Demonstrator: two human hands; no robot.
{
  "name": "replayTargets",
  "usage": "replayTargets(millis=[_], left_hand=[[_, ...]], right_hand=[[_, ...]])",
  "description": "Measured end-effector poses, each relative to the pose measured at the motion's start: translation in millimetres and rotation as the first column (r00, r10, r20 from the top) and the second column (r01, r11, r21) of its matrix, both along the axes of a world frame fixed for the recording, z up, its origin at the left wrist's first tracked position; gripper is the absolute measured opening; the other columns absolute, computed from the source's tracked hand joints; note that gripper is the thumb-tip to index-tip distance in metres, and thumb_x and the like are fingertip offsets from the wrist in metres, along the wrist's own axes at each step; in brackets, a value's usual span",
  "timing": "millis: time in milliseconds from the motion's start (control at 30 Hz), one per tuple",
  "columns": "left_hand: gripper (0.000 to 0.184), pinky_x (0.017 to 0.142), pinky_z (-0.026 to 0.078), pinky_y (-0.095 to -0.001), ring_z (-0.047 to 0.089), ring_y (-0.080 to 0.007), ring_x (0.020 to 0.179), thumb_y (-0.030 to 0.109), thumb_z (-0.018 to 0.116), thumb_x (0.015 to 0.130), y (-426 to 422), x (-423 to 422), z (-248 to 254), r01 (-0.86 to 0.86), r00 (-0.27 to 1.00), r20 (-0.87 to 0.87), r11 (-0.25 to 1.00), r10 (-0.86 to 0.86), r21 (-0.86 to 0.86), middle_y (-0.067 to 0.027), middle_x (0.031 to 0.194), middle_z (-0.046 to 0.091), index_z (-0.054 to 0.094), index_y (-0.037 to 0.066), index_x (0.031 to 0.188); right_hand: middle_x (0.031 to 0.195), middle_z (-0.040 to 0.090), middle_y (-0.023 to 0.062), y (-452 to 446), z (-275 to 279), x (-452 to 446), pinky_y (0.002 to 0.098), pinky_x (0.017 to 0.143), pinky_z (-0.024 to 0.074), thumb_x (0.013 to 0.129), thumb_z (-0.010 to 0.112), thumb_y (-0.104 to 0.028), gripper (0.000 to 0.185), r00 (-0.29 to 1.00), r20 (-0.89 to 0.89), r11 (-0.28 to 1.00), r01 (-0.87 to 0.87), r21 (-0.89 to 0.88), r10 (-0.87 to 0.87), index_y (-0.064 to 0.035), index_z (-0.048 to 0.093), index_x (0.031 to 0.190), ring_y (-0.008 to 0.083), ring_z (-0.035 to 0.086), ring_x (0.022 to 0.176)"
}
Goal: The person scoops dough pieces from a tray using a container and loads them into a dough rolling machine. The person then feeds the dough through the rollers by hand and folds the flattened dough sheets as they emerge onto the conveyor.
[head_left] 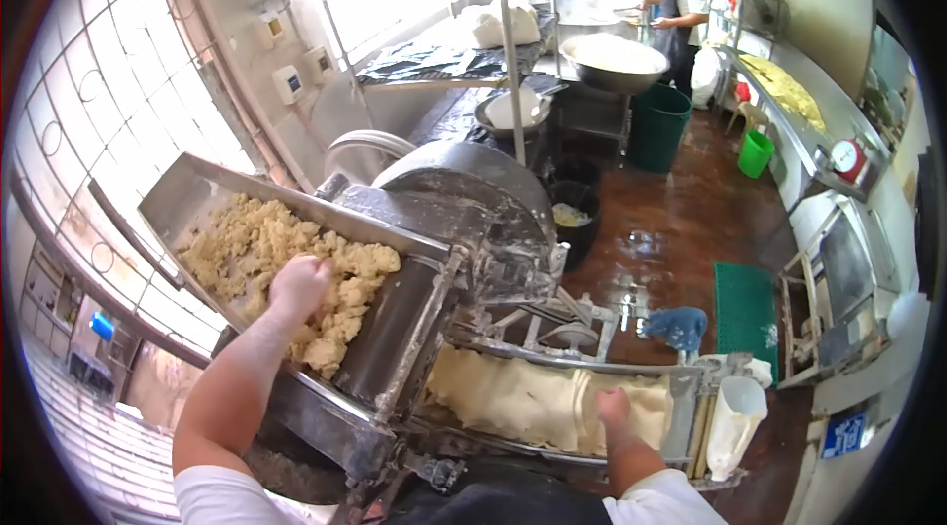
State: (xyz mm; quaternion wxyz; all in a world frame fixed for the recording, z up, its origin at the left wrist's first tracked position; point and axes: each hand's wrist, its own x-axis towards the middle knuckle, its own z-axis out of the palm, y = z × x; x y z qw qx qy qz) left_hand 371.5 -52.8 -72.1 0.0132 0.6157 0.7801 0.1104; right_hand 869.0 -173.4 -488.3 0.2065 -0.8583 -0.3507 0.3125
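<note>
My left hand (303, 285) is closed and rests among lumps of crumbly dough (237, 247) in the metal hopper (166, 197) of a dough sheeter. Whatever its curled fingers hold is hidden. Beside the dough lies the machine's dark roller (388, 333). On the tray (684, 405) below the rollers, a pale, folded dough sheet (513, 389) is spread out. My right hand (614, 409) is closed at the sheet's right part, near a fold, with its fingers curled against the dough.
A white plastic jug (735, 426) stands at the tray's right end. Beyond the machine are a blue cloth (679, 328), a green mat (746, 320) and a dark bucket (577, 241). Farther back, a person in an apron (681, 7) stands near a large bowl (614, 71).
</note>
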Motion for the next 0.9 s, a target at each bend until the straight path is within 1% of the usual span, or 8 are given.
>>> replayTargets(millis=[367, 433, 467, 633, 700, 767, 833, 900], left_hand=[[0.04, 0.086, 0.049, -0.0464, 0.063, -0.0381, 0.099, 0.04, 0.048, 0.093, 1.2, 44.9, -17.3, 0.036, 0.997, -0.058, 0.991, -0.044, -0.132, -0.0199, 0.1, 0.068, 0.07, 0.008, 0.101], [0.041, 0.086, 0.049, -0.0456, 0.064, -0.0367, 0.099, 0.04, 0.047, 0.094, 6.6, 36.1, -29.7, 0.077, 0.996, 0.049, 0.986, -0.07, -0.147, -0.0209, 0.1, 0.068, 0.071, 0.007, 0.099], [0.043, 0.082, 0.05, -0.0447, 0.065, -0.0367, 0.094, 0.04, 0.045, 0.095, 3.4, 35.4, -33.8, 0.185, 0.981, 0.058, 0.981, -0.182, -0.049, -0.0217, 0.093, 0.068, 0.071, 0.006, 0.096], [0.044, 0.066, 0.049, -0.0439, 0.064, -0.0348, 0.068, 0.041, 0.047, 0.095, -12.6, 60.8, -3.1, 0.124, 0.926, 0.372, 0.984, -0.069, -0.125, -0.0172, 0.066, 0.064, 0.066, 0.002, 0.086], [0.044, 0.064, 0.048, -0.0438, 0.063, -0.03, 0.064, 0.041, 0.048, 0.094, -11.4, 58.4, 12.0, 0.164, 0.954, 0.236, 0.98, -0.187, 0.115, -0.0143, 0.064, 0.063, 0.065, 0.002, 0.082], [0.046, 0.067, 0.049, -0.0434, 0.065, -0.0297, 0.068, 0.04, 0.047, 0.094, -38.2, 59.5, 42.8, 0.125, 0.949, 0.283, 0.99, -0.139, 0.069, -0.0151, 0.067, 0.064, 0.065, 0.001, 0.08], [0.048, 0.071, 0.05, -0.0428, 0.066, -0.0315, 0.073, 0.041, 0.046, 0.094, -56.1, 53.5, 62.7, 0.244, 0.963, 0.021, 0.836, -0.269, -0.49, -0.0182, 0.072, 0.065, 0.066, -0.002, 0.084], [0.042, 0.074, 0.05, -0.0428, 0.066, -0.0338, 0.076, 0.035, 0.048, 0.091, -62.9, 29.0, 26.0, 0.233, 0.966, 0.0, 0.864, -0.26, -0.446, -0.0208, 0.076, 0.066, 0.067, -0.002, 0.087]], right_hand=[[0.088, 0.069, 0.0206, -2.1, 5.4, 4.4, 0.0433, 0.08, 0.0516, 0.074, 0.067, -0.03, 0.031, 0.997, -0.072, 0.999, 0.033, 0.028, -0.031, -0.0031, 0.066, 0.089, 0.0365, 0.066, 0.086], [0.088, 0.068, 0.0207, -0.9, 6.6, 5.2, 0.0435, 0.08, 0.0514, 0.074, 0.067, -0.029, 0.03, 0.998, -0.055, 0.998, 0.026, 0.049, -0.023, -0.0029, 0.066, 0.089, 0.0365, 0.066, 0.086], [0.088, 0.068, 0.0207, -3.9, 4.8, 4.9, 0.0438, 0.08, 0.0513, 0.074, 0.067, -0.029, 0.03, 0.999, -0.035, 0.998, 0.003, 0.056, -0.002, -0.0028, 0.065, 0.088, 0.0365, 0.066, 0.086], [0.085, 0.068, 0.0204, -0.6, -7.7, 3.7, 0.0435, 0.076, 0.0518, 0.073, 0.068, -0.026, 0.029, 0.999, 0.037, 0.999, -0.038, 0.026, 0.037, -0.0019, 0.064, 0.088, 0.0347, 0.066, 0.081], [0.083, 0.068, 0.0192, 5.5, -11.6, 6.9, 0.0427, 0.073, 0.0522, 0.075, 0.067, -0.023, 0.025, 0.993, -0.106, 0.998, 0.06, 0.012, -0.059, -0.0016, 0.063, 0.088, 0.0321, 0.066, 0.078], [0.082, 0.068, 0.0186, 6.8, -40.9, 15.9, 0.0425, 0.072, 0.0522, 0.076, 0.066, -0.022, 0.023, 0.997, -0.08, 0.998, 0.021, 0.054, -0.017, -0.0015, 0.063, 0.087, 0.0311, 0.066, 0.076], [0.081, 0.067, 0.0181, -0.5, -51.8, 15.6, 0.0422, 0.07, 0.0523, 0.077, 0.065, -0.02, 0.021, 0.999, -0.05, 0.995, 0.013, 0.098, -0.008, -0.0013, 0.063, 0.087, 0.03, 0.066, 0.075], [0.08, 0.067, 0.0179, -1.5, -35.3, 13.5, 0.0422, 0.071, 0.052, 0.077, 0.065, -0.021, 0.021, 0.996, -0.091, 0.994, 0.034, 0.104, -0.024, -0.0013, 0.062, 0.085, 0.0298, 0.066, 0.074]])
